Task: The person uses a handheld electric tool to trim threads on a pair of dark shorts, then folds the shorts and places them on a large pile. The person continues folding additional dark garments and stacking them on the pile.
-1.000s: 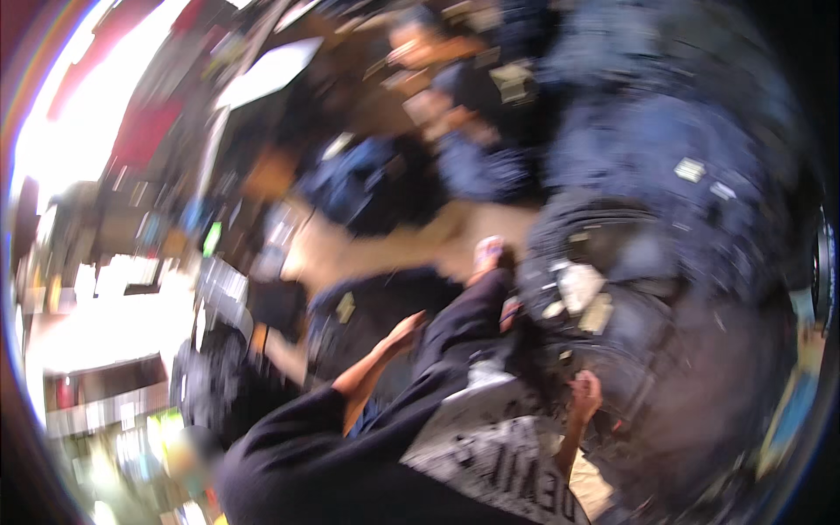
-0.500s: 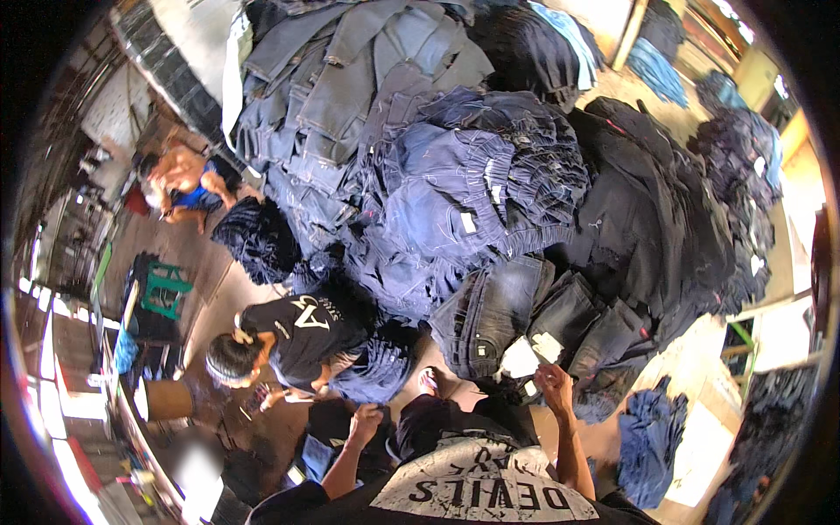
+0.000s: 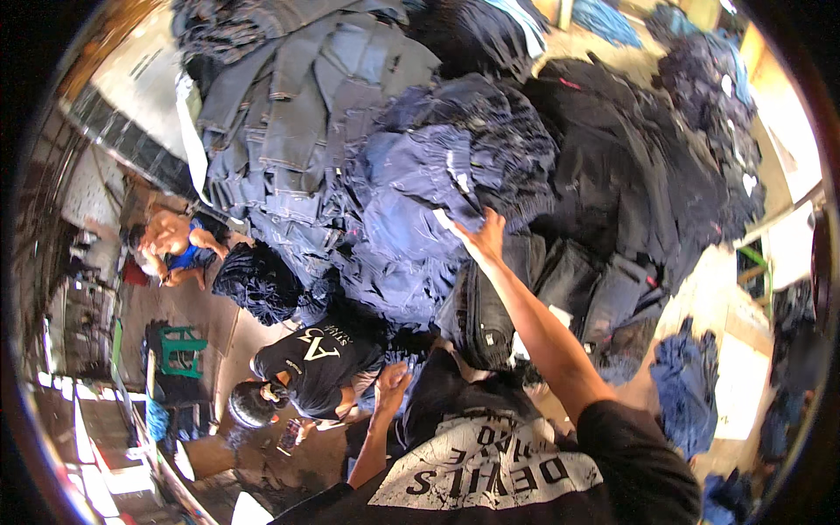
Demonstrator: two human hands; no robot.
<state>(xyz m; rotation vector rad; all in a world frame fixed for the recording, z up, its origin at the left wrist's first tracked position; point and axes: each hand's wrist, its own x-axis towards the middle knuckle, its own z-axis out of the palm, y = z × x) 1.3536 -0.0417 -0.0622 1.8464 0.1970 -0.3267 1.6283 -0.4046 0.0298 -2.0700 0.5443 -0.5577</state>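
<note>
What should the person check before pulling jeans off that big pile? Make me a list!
1. Right hand has reached the dark blue jeans on the pile: ok.
2. Fingers closed on the cloth: cannot tell.
3. Left hand free to help: cannot tell; it sits low by dark cloth.
4. Black jeans stack leaning close beside the reach: not ok.
5. Crouching person in a black shirt right below the pile: not ok.

We have one view only, a wide fisheye worn on the head, looking steeply down over the person's chest. Just beyond the right hand's fingers rises the heap of dark jeans, close and filling the upper frame. Below the left hand lies floor, probably farther off; edges bend and blur toward the rim.
</note>
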